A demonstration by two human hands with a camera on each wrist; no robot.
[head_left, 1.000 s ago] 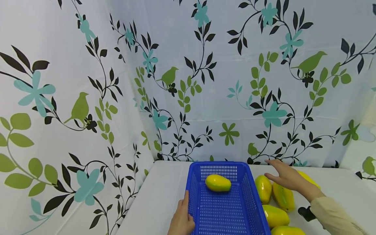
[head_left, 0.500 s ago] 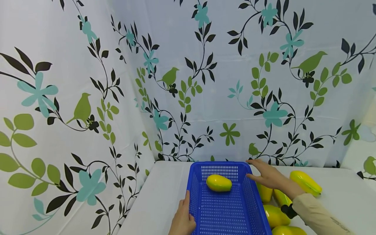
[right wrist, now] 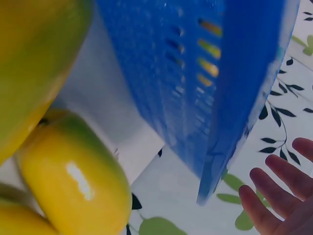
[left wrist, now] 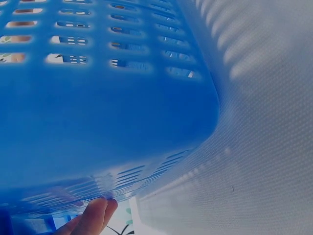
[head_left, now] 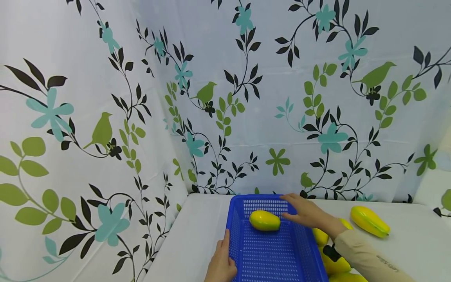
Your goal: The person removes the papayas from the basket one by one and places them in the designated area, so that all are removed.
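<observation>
A blue plastic basket (head_left: 271, 250) with slotted walls stands on the white table, and one yellow papaya tinged with green (head_left: 265, 220) lies in its far part. At the basket's left side is my left hand (head_left: 221, 262), index finger straight along the rim. In the left wrist view its fingertips (left wrist: 98, 210) lie against the basket's outer wall. Over the right rim, fingers spread and holding nothing, my right hand (head_left: 304, 211) reaches toward the papaya inside. The right wrist view shows those fingers (right wrist: 261, 210) beyond the basket's edge.
Several more papayas (head_left: 334, 266) lie close along the basket's right side, partly hidden by the right forearm. Another papaya (head_left: 370, 221) lies farther right on the table (head_left: 398, 246). A patterned curtain (head_left: 246, 117) hangs behind and to the left.
My right hand has moved left, from above the papayas beside the basket to over its right rim. My left hand and the papaya in the basket have stayed in place.
</observation>
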